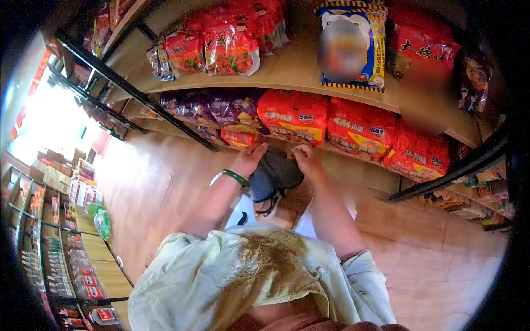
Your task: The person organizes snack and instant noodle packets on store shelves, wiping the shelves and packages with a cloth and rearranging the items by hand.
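Observation:
My left hand (249, 160), with a green bangle (236, 177) on its wrist, is just below the front edge of the lower shelf. Its fingers are drawn together near a red noodle multipack (291, 117). My right hand (307, 160) is a short way to the right, fingers curled inward, under the same row of packs. Between and below both hands is a dark grey item (273, 172) with a black strap-like part; its kind is unclear. Whether either hand grips it, or something small, is hidden.
Purple noodle packs (234, 113) and more red multipacks (361, 128) line the lower shelf. Above, the upper shelf (292, 71) holds red bags (231, 51) and a blue-and-yellow bag (353, 47). A black shelf post (138, 94) slants at left. Stocked racks (58, 251) stand far left.

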Motion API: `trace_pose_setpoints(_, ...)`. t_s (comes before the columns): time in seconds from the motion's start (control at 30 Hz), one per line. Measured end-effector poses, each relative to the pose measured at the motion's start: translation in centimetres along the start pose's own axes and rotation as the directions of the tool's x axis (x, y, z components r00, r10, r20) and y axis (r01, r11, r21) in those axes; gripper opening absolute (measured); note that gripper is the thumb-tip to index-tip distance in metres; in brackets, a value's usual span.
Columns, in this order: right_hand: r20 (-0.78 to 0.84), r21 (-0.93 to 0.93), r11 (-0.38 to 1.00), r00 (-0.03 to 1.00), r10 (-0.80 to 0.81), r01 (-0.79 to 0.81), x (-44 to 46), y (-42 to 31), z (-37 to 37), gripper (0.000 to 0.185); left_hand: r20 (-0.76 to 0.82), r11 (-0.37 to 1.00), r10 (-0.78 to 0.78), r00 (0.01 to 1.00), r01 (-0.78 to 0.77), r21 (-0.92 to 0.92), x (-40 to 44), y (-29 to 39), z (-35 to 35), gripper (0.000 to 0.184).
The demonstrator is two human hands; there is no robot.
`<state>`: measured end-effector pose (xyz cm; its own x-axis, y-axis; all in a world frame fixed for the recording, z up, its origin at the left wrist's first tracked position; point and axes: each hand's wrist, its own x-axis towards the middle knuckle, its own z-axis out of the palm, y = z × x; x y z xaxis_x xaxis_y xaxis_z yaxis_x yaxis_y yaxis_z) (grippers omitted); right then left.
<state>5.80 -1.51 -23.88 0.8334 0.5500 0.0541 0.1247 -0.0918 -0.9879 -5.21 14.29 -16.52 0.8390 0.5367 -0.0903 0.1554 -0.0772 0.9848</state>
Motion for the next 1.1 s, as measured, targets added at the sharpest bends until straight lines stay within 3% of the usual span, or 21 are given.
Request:
trace_pose_setpoints(0.03,0.006,-0.059,0.996,0.998,0.069,-0.068,0.1,-0.4,0.4,0.035,-0.002,1.0,0.004,1.0,-0.004,0.0,-0.6,1.5,0.1,0.028)
trace_pose_setpoints(0.1,0.017,-0.141,0.982,0.992,0.128,-0.125,-0.2,-1.9,1.0,0.038,0.13,0.946,-0.218,0.967,0.243,-0.216,-1.8,3.9,0.2,0.038)
trace_pose_setpoints(0.17,0.19,0.433,0.832,0.937,0.292,-0.347,-1.5,-5.3,0.9,0.043,0.234,0.942,-0.167,0.958,0.225,-0.247,-2.5,3.6,-0.1,0.04)
trace_pose_setpoints(0.23,0.291,0.426,0.815,0.913,0.286,-0.392,-2.3,-7.9,0.9,0.044,0.338,0.94,-0.11,0.935,0.209,-0.271,-2.2,3.6,-1.2,0.042)
trace_pose_setpoints(0.33,0.413,0.369,0.825,0.87,0.267,-0.429,-2.1,-6.3,2.8,0.044,0.402,0.998,0.05,0.914,-0.029,-0.059,-2.0,2.7,-4.3,0.053)
trace_pose_setpoints(0.4,0.449,0.308,0.862,0.86,0.242,-0.403,-1.7,-5.6,4.7,0.044,0.317,0.986,0.128,0.94,-0.153,0.058,-1.9,2.3,-7.0,0.05)
trace_pose_setpoints(0.47,0.375,0.589,0.689,0.898,0.229,-0.421,-1.6,-6.4,6.9,0.043,0.235,0.948,0.207,0.95,-0.254,0.192,-2.0,1.6,-9.4,0.048)
trace_pose_setpoints(0.53,0.409,0.607,0.617,0.863,0.297,-0.501,-1.3,-8.3,8.2,0.043,0.092,0.992,0.085,0.992,-0.075,-0.102,-2.2,-0.2,-11.2,0.043)
trace_pose_setpoints(0.57,0.428,0.642,0.52,0.826,0.367,-0.564,-1.4,-9.1,8.9,0.043,0.075,0.99,0.079,0.994,-0.07,-0.12,-2.2,-1.7,-11.9,0.043)
trace_pose_setpoints(0.63,0.509,0.587,0.526,0.786,0.351,-0.615,-1.4,-10.7,10.8,0.043,-0.019,0.98,-0.044,0.999,0.039,-0.193,-2.6,-4.3,-12.7,0.043)
trace_pose_setpoints(0.67,0.572,0.553,0.53,0.756,0.32,-0.643,-1.2,-11.4,11.7,0.043,0.001,0.916,-0.215,0.977,0.202,-0.346,-3.4,-5.2,-12.6,0.044)
trace_pose_setpoints(0.7,0.549,0.563,0.529,0.766,0.334,-0.634,-1.4,-12.2,12.9,0.043,0.031,0.913,-0.217,0.976,0.214,-0.347,-4.0,-5.3,-12.6,0.044)
trace_pose_setpoints(0.77,0.466,0.466,0.682,0.811,0.353,-0.564,-1.9,-13.9,15.3,0.038,0.38,0.449,-0.251,0.891,0.454,-0.769,-4.9,-4.9,-12.9,0.047)
trace_pose_setpoints(0.8,0.437,0.477,0.675,0.818,0.374,-0.563,-2.1,-14.5,15.9,0.038,0.436,0.237,-0.091,0.896,0.444,-0.864,-5.9,-3.5,-13.3,0.046)
trace_pose_setpoints(0.83,0.466,0.353,0.841,0.856,0.223,-0.411,-2.5,-14.9,16.6,0.036,0.468,0.222,-0.106,0.878,0.479,-0.849,-5.7,-4.1,-13.9,0.046)
trace_pose_setpoints(0.87,0.523,0.214,0.949,0.848,0.087,-0.229,-2.9,-14.7,17.1,0.036,0.258,0.516,-0.032,0.966,0.237,-0.823,-5.0,-4.8,-14.5,0.046)
trace_pose_setpoints(0.93,0.587,0.089,0.99,0.809,0.038,-0.111,-3.4,-13.8,17.3,0.031,0.262,0.516,0.098,0.96,0.176,-0.839,-3.7,-6.1,-15.5,0.045)
trace_pose_setpoints(0.97,0.612,0.075,0.993,0.79,0.031,-0.096,-3.5,-14.3,17.0,0.03,0.404,0.249,0.163,0.9,0.359,-0.899,-2.4,-6.0,-16.3,0.045)
trace_pose_setpoints(1.0,0.548,0.105,0.991,0.836,0.01,-0.081,-3.1,-14.0,16.5,0.026,0.389,0.136,0.187,0.902,0.369,-0.92,-1.5,-6.4,-17.2,0.044)
trace_pose_setpoints(1.03,0.48,0.135,0.989,0.877,-0.009,-0.063,-2.7,-13.5,15.9,0.023,0.235,0.153,0.144,0.961,0.213,-0.965,-1.0,-6.7,-17.8,0.043)
trace_pose_setpoints(1.1,0.353,0.232,0.928,0.915,0.197,-0.29,-1.1,-13.9,14.2,0.023,-0.071,0.245,0.077,0.994,-0.088,-0.966,-0.1,-6.7,-19.4,0.042)
